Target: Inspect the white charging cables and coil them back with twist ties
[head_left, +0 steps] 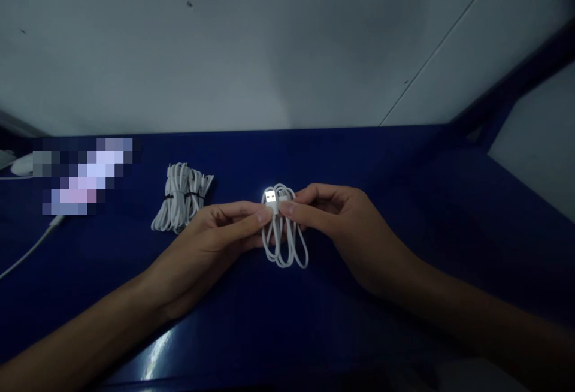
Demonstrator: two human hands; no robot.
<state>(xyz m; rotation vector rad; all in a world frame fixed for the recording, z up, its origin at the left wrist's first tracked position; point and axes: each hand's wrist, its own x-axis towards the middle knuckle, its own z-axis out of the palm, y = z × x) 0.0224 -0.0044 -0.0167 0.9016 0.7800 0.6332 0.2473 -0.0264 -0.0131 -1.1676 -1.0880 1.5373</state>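
Cable bundles [178, 201] on table [291, 326], left of coil [275, 208]

Looking at a white cable [277, 224], wound into long, loose loops and pinched between the left hand [209, 242] and the right hand [354, 215]. Showing a bright, gleaming metal USB plug [270, 196] at the left hand's thumb tip, pointing away from the wearer. Showing a darker second plug [283, 195] just beside, by the right hand's thumb. Trailing narrow, slightly fanned ovals below both hands.
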